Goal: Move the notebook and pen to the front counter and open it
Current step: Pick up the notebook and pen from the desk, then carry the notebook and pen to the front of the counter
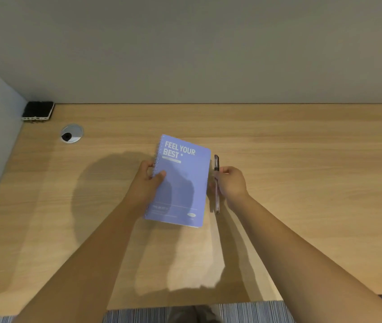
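A closed blue spiral notebook (pixel 183 183) with "FEEL YOUR BEST" on its cover is over the middle of the wooden counter (pixel 302 183). My left hand (pixel 149 180) grips its spiral edge, thumb on the cover. My right hand (pixel 230 183) holds a pen (pixel 216 185) with a dark cap, upright alongside the notebook's right edge. I cannot tell whether the notebook rests on the counter or hovers just above it.
A round silver cable grommet (pixel 71 133) is set in the counter at the back left. A black box with a white rim (pixel 38 111) sits in the back left corner. Grey walls close off the back and left. Striped carpet (pixel 255 311) lies below the front edge.
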`<move>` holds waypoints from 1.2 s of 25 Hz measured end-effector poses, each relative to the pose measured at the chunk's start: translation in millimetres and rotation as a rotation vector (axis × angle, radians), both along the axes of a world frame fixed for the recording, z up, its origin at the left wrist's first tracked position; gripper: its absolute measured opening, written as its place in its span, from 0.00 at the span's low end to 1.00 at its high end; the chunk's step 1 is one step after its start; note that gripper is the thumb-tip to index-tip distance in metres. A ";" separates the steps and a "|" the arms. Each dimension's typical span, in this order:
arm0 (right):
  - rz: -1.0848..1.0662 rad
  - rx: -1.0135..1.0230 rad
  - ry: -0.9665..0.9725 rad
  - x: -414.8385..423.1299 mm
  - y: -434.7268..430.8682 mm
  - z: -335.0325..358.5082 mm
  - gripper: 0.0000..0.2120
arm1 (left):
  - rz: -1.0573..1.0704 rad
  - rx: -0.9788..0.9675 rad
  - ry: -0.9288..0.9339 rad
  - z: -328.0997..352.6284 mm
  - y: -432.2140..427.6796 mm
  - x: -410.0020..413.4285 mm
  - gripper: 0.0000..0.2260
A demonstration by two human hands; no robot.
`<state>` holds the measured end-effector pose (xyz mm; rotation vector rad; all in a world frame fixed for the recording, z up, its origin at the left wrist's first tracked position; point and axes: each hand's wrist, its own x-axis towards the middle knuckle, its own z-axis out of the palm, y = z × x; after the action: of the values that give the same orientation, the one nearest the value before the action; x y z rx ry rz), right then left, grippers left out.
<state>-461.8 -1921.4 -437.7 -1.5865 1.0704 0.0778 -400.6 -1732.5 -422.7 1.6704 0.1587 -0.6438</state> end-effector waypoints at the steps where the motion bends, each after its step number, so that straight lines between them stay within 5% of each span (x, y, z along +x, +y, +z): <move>1: -0.056 0.090 -0.107 3.8 -0.1 16.2 0.04 | 0.043 -0.041 -0.023 9.1 4.6 0.6 0.10; 6: -0.009 0.218 -0.457 13.9 22.0 115.6 0.07 | 0.201 -0.177 -0.132 77.0 38.9 4.7 0.08; 14: 0.154 0.350 -0.689 -5.0 118.6 237.1 0.09 | 0.405 -0.319 -0.380 197.1 125.3 -49.9 0.07; 30: 1.032 0.715 -0.785 -88.8 337.3 332.2 0.11 | 1.236 -0.098 -0.750 323.7 271.7 -291.2 0.10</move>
<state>-550.6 -1584.1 -105.5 -1.1597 -0.4248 0.4336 -691.8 -1460.7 -99.0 1.2874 0.5316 0.8717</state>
